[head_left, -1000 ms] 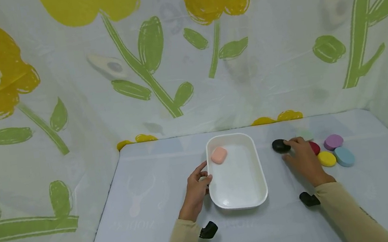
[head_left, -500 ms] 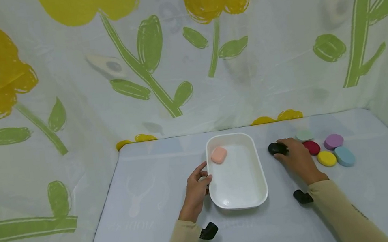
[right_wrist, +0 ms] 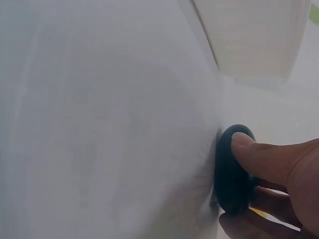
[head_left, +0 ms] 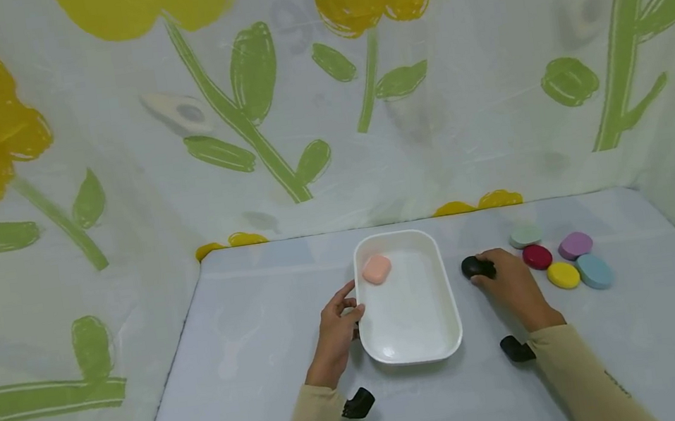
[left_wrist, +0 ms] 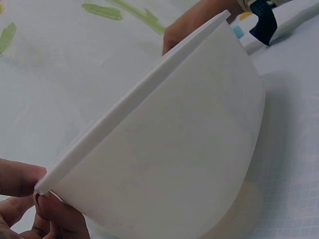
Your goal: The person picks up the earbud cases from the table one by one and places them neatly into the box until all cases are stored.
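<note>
A white rectangular tray (head_left: 413, 328) with rounded corners stands mid-table, a pink rounded soap-like bar (head_left: 376, 269) lying in its far left part. At its left side my left hand (head_left: 332, 339) pinches the rim, thumb and fingers on either side of the wall in the left wrist view. To the right of the tray, my right hand (head_left: 514, 287) grips a black, smooth, oval soap-like bar (head_left: 473, 267) between thumb and fingers. Seen from the right wrist, the black bar (right_wrist: 230, 174) stays close against the table surface, with the tray wall beyond it.
Several coloured rounded bars lie in a cluster right of my right hand: mint (head_left: 524, 235), red (head_left: 537, 257), purple (head_left: 575, 245), yellow (head_left: 563, 275) and light blue (head_left: 594, 271). Behind the table hangs a white flower-printed cloth (head_left: 478, 114). Black wrist mounts (head_left: 358, 403) jut from both sleeves.
My right hand has moved left and slightly nearer, bringing the black bar away from the cluster toward the tray. The left hand keeps its hold on the rim.
</note>
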Demonstrator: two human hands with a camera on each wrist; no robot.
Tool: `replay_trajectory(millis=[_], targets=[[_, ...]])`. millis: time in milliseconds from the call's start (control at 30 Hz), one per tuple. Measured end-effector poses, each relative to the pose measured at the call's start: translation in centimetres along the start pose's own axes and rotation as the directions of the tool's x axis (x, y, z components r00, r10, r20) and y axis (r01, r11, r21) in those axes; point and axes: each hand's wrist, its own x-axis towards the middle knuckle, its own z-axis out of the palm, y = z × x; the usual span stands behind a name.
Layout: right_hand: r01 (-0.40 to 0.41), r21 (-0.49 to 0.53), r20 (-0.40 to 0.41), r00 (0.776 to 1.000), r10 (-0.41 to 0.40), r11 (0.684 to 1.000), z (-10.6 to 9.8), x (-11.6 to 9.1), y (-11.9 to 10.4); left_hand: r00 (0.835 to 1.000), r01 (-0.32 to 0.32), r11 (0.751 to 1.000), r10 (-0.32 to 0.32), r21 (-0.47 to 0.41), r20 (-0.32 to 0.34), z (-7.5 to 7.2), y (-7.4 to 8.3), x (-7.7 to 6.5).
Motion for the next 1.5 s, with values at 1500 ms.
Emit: replay_trajectory(millis=[1500], targets=[[0.117, 0.214, 0.020, 0.992, -0.125, 0.970, -0.7, -3.8, -8.4, 1.000, 0.002, 0.999, -0.002, -0.036, 0.007, 0.0, -0.2, 0.1]])
